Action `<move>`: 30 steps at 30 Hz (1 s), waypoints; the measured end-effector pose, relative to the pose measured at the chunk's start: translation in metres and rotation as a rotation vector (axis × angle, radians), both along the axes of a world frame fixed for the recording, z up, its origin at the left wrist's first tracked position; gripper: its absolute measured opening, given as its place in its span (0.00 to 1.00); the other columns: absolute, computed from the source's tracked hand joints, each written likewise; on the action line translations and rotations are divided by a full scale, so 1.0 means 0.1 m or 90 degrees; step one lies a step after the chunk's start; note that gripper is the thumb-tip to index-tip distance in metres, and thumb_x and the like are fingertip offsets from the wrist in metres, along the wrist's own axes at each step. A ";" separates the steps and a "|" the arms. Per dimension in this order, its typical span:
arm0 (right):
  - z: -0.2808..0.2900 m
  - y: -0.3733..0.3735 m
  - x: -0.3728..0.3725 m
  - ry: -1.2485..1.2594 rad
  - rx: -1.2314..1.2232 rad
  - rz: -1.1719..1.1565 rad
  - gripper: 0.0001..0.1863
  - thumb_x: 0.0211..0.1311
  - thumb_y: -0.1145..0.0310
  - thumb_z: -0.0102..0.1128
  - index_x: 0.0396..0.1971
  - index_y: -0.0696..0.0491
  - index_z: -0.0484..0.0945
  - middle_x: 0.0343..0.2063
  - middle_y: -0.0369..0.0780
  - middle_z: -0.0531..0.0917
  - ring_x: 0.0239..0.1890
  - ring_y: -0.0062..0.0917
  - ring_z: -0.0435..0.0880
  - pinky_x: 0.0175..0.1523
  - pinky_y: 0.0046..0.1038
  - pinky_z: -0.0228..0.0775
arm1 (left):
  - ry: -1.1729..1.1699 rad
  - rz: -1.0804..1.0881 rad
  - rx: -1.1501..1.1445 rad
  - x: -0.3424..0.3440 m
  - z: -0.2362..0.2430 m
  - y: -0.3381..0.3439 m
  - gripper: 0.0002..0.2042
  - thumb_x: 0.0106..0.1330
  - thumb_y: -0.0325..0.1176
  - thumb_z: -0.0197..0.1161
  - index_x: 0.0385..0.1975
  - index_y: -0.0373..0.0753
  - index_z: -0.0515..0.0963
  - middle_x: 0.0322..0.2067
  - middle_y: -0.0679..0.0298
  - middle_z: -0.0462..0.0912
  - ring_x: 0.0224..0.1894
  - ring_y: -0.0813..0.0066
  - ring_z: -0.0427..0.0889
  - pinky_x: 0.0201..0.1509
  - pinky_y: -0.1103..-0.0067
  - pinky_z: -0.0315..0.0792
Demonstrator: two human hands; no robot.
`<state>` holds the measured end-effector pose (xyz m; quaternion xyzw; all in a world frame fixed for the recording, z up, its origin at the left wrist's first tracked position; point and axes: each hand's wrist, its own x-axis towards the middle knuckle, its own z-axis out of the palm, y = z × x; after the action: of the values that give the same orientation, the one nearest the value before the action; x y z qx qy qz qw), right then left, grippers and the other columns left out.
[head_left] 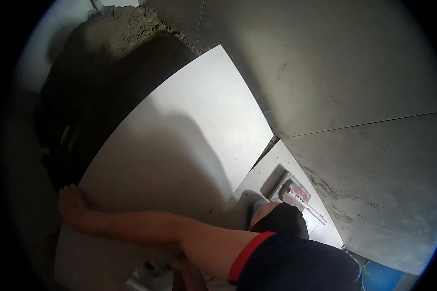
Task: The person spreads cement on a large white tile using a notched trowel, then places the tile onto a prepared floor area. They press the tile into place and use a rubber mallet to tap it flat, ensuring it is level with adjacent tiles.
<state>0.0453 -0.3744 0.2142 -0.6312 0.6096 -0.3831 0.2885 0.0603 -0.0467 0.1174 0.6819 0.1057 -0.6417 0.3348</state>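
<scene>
A large white tile [194,121] fills the middle, lit at its far end and shaded nearer me. My right arm reaches across it to the left. At its left edge is my right hand [75,208], fingertips over the rim, gripping the tile there. Below that forearm, in shadow at the lower edge, my left hand [185,274] is closed against a grey tool [153,267] with a round dark opening. The arm partly covers that hand, and the tool's kind is unclear.
A smeared trowel [297,193] with a pale bar handle lies on a narrower white tile [282,157] beside my bent knee [264,212]. Grey wall panels [344,72] rise at right. Loose sandy mortar [126,31] heaps at far left. Something blue [384,275] shows at lower right.
</scene>
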 end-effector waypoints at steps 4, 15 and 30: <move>-0.04 -0.05 -0.01 0.021 0.040 0.018 0.20 0.59 0.67 0.54 0.49 0.59 0.80 0.58 0.50 0.73 0.63 0.43 0.67 0.72 0.45 0.48 | 0.004 0.002 0.003 -0.01 -0.03 -0.01 0.38 0.68 0.58 0.48 0.70 0.40 0.46 0.69 0.51 0.48 0.70 0.53 0.53 0.71 0.58 0.57; -0.34 -0.24 -0.13 0.048 0.033 -0.068 0.22 0.57 0.62 0.58 0.49 0.59 0.80 0.61 0.51 0.70 0.66 0.41 0.64 0.73 0.45 0.46 | 0.019 -0.037 0.003 -0.15 -0.12 -0.05 0.39 0.68 0.59 0.47 0.70 0.40 0.46 0.70 0.51 0.47 0.70 0.52 0.52 0.71 0.57 0.56; -0.36 -0.18 -0.26 0.086 0.082 -0.071 0.21 0.50 0.59 0.67 0.42 0.55 0.83 0.49 0.46 0.77 0.57 0.37 0.71 0.64 0.38 0.55 | 0.018 -0.032 0.007 -0.20 -0.18 -0.08 0.40 0.68 0.61 0.46 0.71 0.40 0.45 0.70 0.50 0.46 0.70 0.52 0.52 0.71 0.57 0.55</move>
<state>0.0198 -0.3923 0.1778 -0.6008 0.6854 -0.3153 0.2644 0.0398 -0.0551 0.0997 0.6771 0.0969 -0.6587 0.3134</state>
